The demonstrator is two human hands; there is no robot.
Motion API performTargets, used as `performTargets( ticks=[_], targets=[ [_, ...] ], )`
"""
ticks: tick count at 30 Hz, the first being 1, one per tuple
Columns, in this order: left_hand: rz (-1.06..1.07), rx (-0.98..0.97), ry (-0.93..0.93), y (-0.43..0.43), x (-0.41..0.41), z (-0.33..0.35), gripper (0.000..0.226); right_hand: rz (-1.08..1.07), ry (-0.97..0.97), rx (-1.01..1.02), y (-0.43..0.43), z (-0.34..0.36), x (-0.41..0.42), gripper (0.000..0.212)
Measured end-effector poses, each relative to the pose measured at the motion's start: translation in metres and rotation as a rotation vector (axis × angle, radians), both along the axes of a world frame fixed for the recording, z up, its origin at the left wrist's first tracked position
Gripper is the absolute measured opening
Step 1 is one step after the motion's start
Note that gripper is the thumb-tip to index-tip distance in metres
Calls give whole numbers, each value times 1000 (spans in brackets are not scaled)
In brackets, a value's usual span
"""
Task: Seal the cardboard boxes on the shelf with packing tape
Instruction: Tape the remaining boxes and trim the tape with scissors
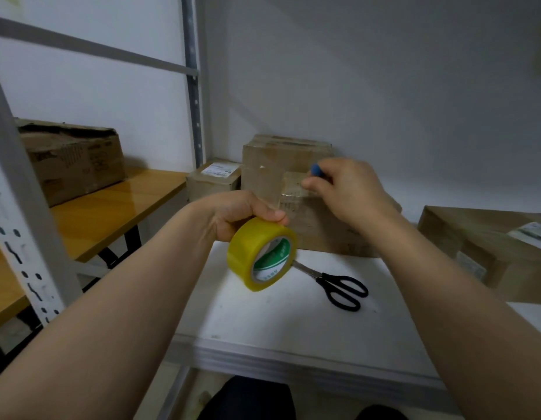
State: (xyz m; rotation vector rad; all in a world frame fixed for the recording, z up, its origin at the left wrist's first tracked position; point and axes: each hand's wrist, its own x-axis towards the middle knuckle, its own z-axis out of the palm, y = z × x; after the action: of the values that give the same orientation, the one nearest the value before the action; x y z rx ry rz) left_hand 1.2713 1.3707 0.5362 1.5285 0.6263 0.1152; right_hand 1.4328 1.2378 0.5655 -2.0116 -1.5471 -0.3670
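Nearest me, my left hand (pixel 233 213) grips the yellow tape roll (pixel 261 253) above the white shelf (pixel 293 316), its green-printed core facing down and right toward me. A clear tape strip (pixel 289 189) runs from it up and right to my right hand (pixel 345 192), whose fingers pinch its end; something blue (pixel 316 170) pokes out there, perhaps a small tool. Behind stands the cardboard box (pixel 281 159), partly hidden by my hands. Black scissors (pixel 339 286) lie with blade tips behind the roll.
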Motion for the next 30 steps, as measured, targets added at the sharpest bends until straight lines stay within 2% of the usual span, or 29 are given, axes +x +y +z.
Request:
performTargets(
  ticks=[3,6,9,12,15,18,19,21,25,27,30],
  targets=[
    [-50,-6,-40,1,-6,-2,15,53,96,-9,29,-24,1,23],
    [-64,-20,-89,3,-14,-7,12,17,-50,205,46,-66,5,26],
    [-41,-23,-132,3,-18,-10,12,-12,-99,234,52,-74,9,27],
    [38,-24,-169,1,-20,-11,13,50,51,251,48,-67,15,25],
    [138,-77,-263,-4,-20,-14,16,58,103,190,41,-63,10,25],
    [213,-107,-382,-10,-16,-16,21,100,368,252,32,-43,-2,10],
    [235,-75,-403,-12,-13,-15,26,130,484,264,30,-34,-8,3],
    [245,20,-430,-18,-9,-15,31,205,663,204,27,-26,-19,6],
    [279,334,-398,-42,-4,-21,26,170,717,46,32,-32,-26,30],
    [316,526,-282,-55,-4,-26,32,126,782,8,30,-32,-24,25],
    [361,676,-186,-72,-4,-30,56,81,837,1,25,-33,-23,20]
  ],
)
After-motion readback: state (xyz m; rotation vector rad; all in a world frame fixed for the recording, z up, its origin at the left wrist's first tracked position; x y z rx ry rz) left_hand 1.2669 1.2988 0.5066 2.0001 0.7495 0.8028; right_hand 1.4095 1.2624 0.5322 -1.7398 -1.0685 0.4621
